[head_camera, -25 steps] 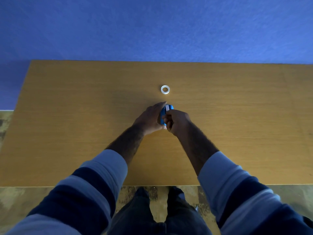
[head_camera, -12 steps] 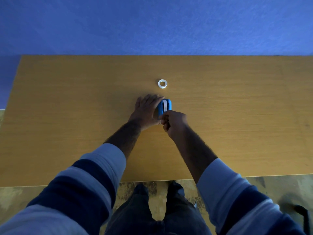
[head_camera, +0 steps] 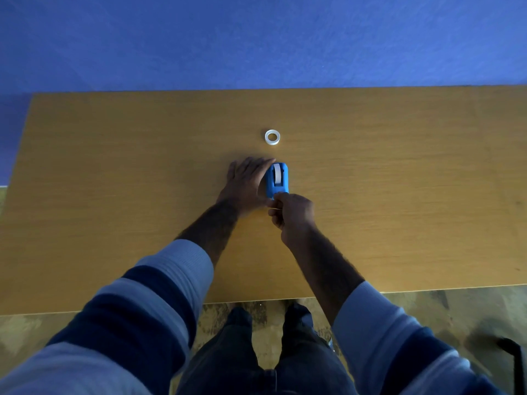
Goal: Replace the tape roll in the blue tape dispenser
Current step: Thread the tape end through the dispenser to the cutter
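Nearest on the bench [head_camera: 114,195], the right hand [head_camera: 292,213] is curled narrow at the near end of the blue tape dispenser [head_camera: 277,179], fingertips pinched on what looks like the tape's free end; the strip itself is too thin to make out. To do this step well, I judge the pull should run straight toward the near edge, low and slow, so the tape seats under the cutter without twisting. Just left, the left hand [head_camera: 246,181] lies flat and spread, its edge touching the dispenser's left side to brace it. A pale roll sits in the dispenser. Farther off, a spare tape roll [head_camera: 272,137] lies flat, apart from both hands.
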